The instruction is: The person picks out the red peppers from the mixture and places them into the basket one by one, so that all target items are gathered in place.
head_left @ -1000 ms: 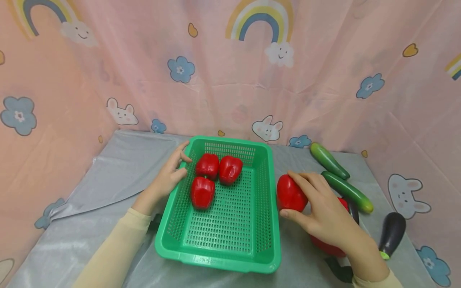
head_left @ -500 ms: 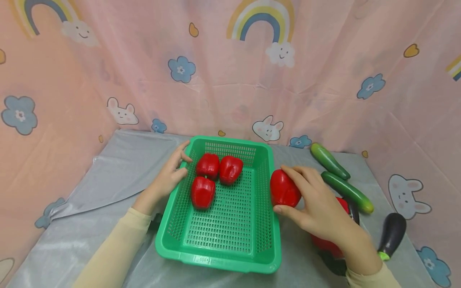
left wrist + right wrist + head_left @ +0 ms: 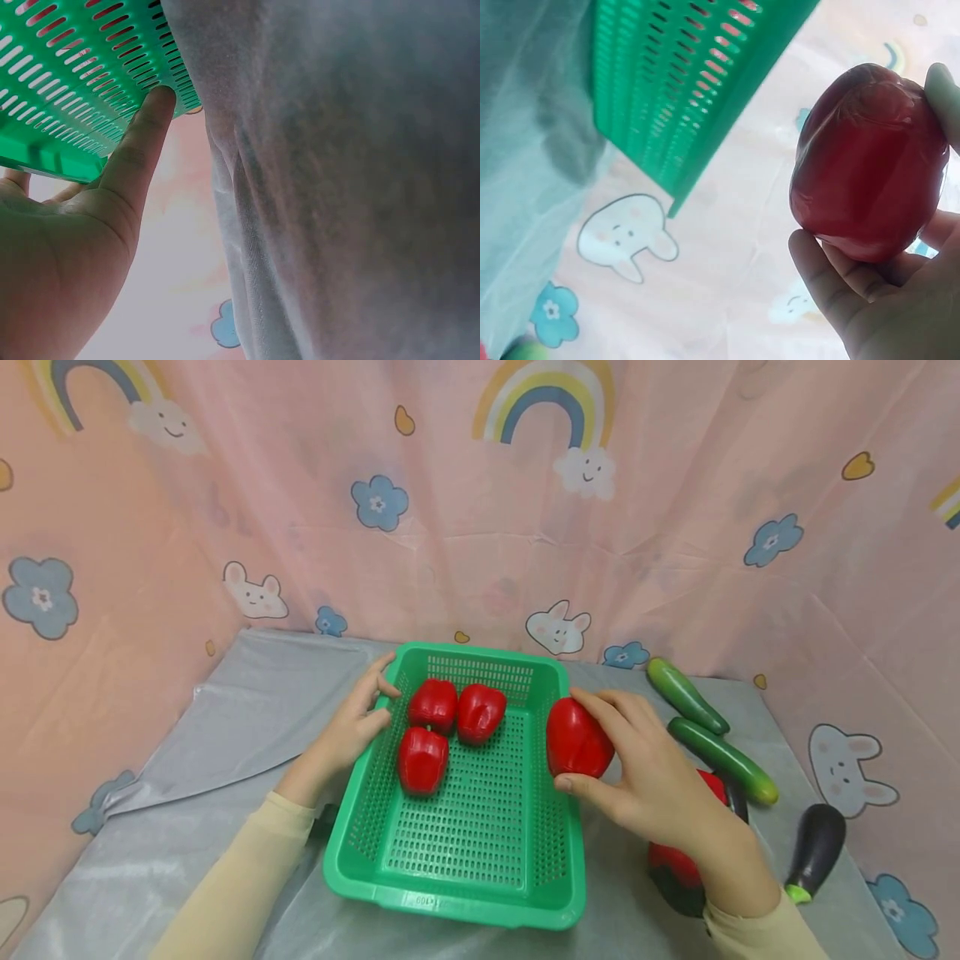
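Observation:
My right hand (image 3: 648, 768) grips a red bell pepper (image 3: 576, 739) between thumb and fingers. It holds the pepper over the right rim of the green plastic basket (image 3: 457, 906). The right wrist view shows the glossy bell pepper (image 3: 870, 165) raised, with the fingers beneath it and the basket wall (image 3: 667, 90) apart from it. On the far left side, my left hand (image 3: 348, 727) holds the basket's rim. In the left wrist view, one digit lies against the perforated outer wall (image 3: 82, 75). Inside the basket sit three red bell peppers (image 3: 422, 762), grouped toward the back left.
Right of the basket lie two green cucumber-like vegetables (image 3: 723, 758) and a dark eggplant (image 3: 816, 847). More red peppers (image 3: 675, 864) and another dark vegetable are partly hidden under my right forearm. A pink patterned curtain (image 3: 465, 568) stands behind the grey cloth (image 3: 285, 668).
My right hand has moved left and slightly up with the red bell pepper, from beside the basket to over its right rim. The left hand and basket stay in place.

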A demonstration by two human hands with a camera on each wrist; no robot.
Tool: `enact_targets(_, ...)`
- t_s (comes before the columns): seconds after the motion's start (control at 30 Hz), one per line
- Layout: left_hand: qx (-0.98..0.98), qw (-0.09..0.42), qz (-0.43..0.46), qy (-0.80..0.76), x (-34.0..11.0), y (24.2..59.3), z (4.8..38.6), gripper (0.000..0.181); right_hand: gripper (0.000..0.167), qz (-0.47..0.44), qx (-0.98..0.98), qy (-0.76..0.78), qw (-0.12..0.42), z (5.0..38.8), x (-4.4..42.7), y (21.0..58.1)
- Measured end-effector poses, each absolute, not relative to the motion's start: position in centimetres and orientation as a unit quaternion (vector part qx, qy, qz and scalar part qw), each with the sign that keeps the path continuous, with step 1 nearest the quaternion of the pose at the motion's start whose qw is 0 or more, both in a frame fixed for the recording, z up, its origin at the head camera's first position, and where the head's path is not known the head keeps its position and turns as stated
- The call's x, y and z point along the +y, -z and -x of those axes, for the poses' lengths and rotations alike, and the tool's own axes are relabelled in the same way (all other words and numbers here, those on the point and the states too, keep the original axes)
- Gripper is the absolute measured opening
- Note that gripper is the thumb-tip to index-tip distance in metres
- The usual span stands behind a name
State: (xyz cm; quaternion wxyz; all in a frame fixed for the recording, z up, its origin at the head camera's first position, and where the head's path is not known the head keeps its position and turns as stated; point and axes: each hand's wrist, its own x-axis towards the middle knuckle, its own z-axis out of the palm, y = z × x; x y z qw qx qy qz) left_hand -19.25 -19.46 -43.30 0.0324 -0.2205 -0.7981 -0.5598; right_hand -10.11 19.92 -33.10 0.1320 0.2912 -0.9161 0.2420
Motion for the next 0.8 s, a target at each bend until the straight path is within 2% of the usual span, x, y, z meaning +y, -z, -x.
enact_targets(0.8,-0.791,0.037,0.227,0.566,-19.4,43.3,19.3,0.024,0.095,-0.343,-0.887,-0.279,0.13,11.5,15.1,29.5)
